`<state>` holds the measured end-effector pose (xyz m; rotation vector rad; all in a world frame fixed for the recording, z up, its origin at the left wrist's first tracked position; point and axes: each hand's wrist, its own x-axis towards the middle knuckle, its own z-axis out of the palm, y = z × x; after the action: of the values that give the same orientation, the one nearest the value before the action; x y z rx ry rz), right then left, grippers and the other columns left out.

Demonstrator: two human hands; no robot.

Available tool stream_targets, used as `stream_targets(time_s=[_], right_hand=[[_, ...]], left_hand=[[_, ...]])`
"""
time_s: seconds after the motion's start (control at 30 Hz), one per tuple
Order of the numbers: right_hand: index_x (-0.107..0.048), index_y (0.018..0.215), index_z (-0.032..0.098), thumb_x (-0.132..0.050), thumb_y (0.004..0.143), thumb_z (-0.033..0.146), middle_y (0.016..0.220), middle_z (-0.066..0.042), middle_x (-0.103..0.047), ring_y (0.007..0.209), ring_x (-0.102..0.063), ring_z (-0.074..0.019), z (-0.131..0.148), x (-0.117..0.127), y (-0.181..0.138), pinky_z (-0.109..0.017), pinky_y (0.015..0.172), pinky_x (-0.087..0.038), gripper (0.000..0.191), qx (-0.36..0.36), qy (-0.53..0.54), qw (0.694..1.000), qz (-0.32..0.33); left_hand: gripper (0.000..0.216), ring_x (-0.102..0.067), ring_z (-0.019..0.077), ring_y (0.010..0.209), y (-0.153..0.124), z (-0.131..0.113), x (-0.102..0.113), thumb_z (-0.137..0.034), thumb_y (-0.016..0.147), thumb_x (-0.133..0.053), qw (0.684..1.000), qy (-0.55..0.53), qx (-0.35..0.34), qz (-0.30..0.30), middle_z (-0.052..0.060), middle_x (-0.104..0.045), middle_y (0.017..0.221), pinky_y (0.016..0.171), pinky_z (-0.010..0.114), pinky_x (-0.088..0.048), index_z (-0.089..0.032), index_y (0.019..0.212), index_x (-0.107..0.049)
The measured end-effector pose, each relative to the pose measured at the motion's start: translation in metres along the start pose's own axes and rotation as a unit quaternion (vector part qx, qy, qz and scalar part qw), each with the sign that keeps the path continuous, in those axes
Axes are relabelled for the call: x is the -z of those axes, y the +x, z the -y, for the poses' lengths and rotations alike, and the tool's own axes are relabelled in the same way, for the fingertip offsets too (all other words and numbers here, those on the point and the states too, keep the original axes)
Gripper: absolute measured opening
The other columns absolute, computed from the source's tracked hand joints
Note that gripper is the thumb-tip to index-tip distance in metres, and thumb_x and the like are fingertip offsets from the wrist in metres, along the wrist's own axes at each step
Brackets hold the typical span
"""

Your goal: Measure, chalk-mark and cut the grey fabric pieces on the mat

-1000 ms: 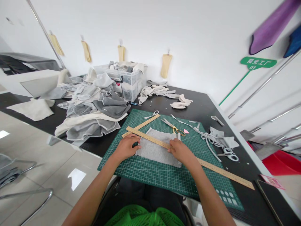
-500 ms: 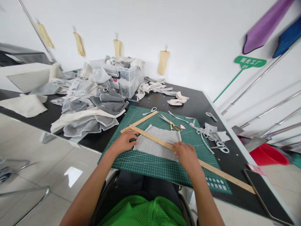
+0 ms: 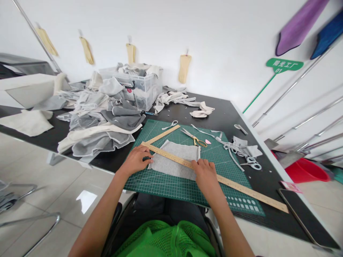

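Note:
A light grey piece of knit cloth [image 3: 175,167] lies flat on a green cutting mat [image 3: 171,187]. Across it, slanting down to the right, runs a long wooden ruler [image 3: 238,186]. My left hand [image 3: 137,159] is at the cloth's left edge, beside the ruler's upper end, with thumb and fingers closed on that edge. Near the cloth's lower right side, my right hand [image 3: 205,174] is closed over the ruler, its fingers also touching the cloth. Gold-handled scissors [image 3: 194,137] and a second wooden ruler [image 3: 164,134] lie beyond the cloth.
Left of the mat is a heap of grey and cream cloth [image 3: 99,121], with a clear plastic bin [image 3: 146,87] of cloth behind it. White-handled scissors [image 3: 252,163] and cut strips [image 3: 233,153] lie to the right. A phone [image 3: 308,217] rests by the table's right edge.
Both hands have shifted slightly left, and the grey cloth and long ruler have slid left with them. The scissors and second ruler stay in place on the mat.

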<state>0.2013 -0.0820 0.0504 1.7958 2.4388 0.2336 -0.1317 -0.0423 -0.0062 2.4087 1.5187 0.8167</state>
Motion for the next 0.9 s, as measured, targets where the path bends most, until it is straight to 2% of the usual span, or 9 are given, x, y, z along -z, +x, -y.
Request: stream_targets(time_s=[0.13, 0.2, 0.3, 0.43, 0.57, 0.7, 0.77, 0.9], right_hand=[[-0.064, 0.114, 0.021, -0.047, 0.089, 0.001, 0.103, -0.012, -0.062, 0.102, -0.050, -0.0282, -0.005, 0.006, -0.005, -0.039, 0.082, -0.025, 0.037, 0.004, 0.017, 1.000, 0.021], [-0.064, 0.116, 0.023, -0.048, 0.088, 0.002, 0.103, -0.011, -0.062, 0.102, -0.049, -0.0278, -0.011, 0.005, -0.007, -0.038, 0.081, -0.025, 0.039, 0.008, 0.026, 0.999, 0.024], [-0.064, 0.120, 0.027, -0.046, 0.090, 0.002, 0.101, -0.010, -0.061, 0.101, -0.049, -0.0276, -0.022, -0.001, -0.008, -0.037, 0.080, -0.024, 0.043, 0.006, 0.034, 0.999, 0.030], [-0.060, 0.131, 0.032, -0.048, 0.086, 0.000, 0.103, -0.009, -0.061, 0.101, -0.050, -0.0271, -0.033, -0.013, -0.008, -0.036, 0.080, -0.024, 0.056, -0.009, 0.044, 0.997, 0.058], [-0.061, 0.131, 0.032, -0.051, 0.089, 0.006, 0.109, -0.009, -0.063, 0.103, -0.051, -0.0270, -0.040, -0.017, -0.009, -0.037, 0.085, -0.026, 0.050, -0.009, 0.065, 0.996, 0.063], [-0.064, 0.124, 0.023, -0.054, 0.097, 0.025, 0.120, -0.012, -0.063, 0.113, -0.050, -0.0298, -0.029, -0.011, -0.004, -0.040, 0.096, -0.028, 0.029, 0.008, 0.085, 0.996, 0.002], [-0.062, 0.124, 0.020, -0.053, 0.099, 0.036, 0.126, -0.014, -0.062, 0.118, -0.049, -0.0305, -0.015, -0.010, 0.003, -0.041, 0.099, -0.028, 0.031, 0.031, 0.095, 0.994, -0.034], [-0.059, 0.126, 0.018, -0.049, 0.102, 0.032, 0.121, -0.013, -0.064, 0.112, -0.054, -0.0273, 0.012, -0.012, 0.014, -0.037, 0.097, -0.031, 0.030, 0.067, 0.101, 0.992, -0.030]], left_hand=[[0.012, -0.061, 0.0234, 0.100, 0.000, 0.002, -0.001, -0.030, 0.082, -0.075, 1.000, -0.015, -0.006, -0.003, 0.004, -0.071, 0.095, 0.096, 0.039, -0.046, -0.025, 0.091, -0.079], [0.013, -0.062, 0.0227, 0.095, 0.000, 0.003, -0.002, -0.030, 0.082, -0.074, 1.000, -0.024, -0.003, 0.005, 0.003, -0.071, 0.086, 0.094, 0.038, -0.046, -0.025, 0.093, -0.079], [0.013, -0.062, 0.0208, 0.080, 0.001, 0.003, -0.003, -0.030, 0.082, -0.074, 0.999, -0.027, 0.011, 0.019, 0.001, -0.067, 0.070, 0.087, 0.036, -0.047, -0.025, 0.094, -0.079], [0.012, -0.058, 0.0191, 0.073, 0.000, 0.003, -0.002, -0.032, 0.084, -0.072, 0.999, -0.026, 0.015, 0.027, 0.001, -0.065, 0.067, 0.080, 0.033, -0.045, -0.025, 0.091, -0.079], [0.012, -0.056, 0.0187, 0.073, 0.000, 0.002, -0.002, -0.032, 0.083, -0.073, 0.999, -0.026, 0.019, 0.025, 0.001, -0.064, 0.067, 0.077, 0.032, -0.043, -0.024, 0.091, -0.079], [0.012, -0.056, 0.0184, 0.073, 0.000, 0.001, -0.001, -0.031, 0.083, -0.073, 0.999, -0.028, 0.021, 0.026, 0.000, -0.063, 0.065, 0.077, 0.032, -0.043, -0.024, 0.091, -0.079], [0.013, -0.056, 0.0183, 0.072, 0.000, 0.001, -0.001, -0.032, 0.083, -0.073, 0.999, -0.029, 0.022, 0.025, 0.000, -0.063, 0.065, 0.078, 0.032, -0.043, -0.024, 0.091, -0.079], [0.013, -0.056, 0.0183, 0.072, 0.000, 0.001, 0.000, -0.032, 0.083, -0.073, 0.999, -0.030, 0.025, 0.022, 0.000, -0.063, 0.065, 0.077, 0.031, -0.043, -0.024, 0.091, -0.079]])
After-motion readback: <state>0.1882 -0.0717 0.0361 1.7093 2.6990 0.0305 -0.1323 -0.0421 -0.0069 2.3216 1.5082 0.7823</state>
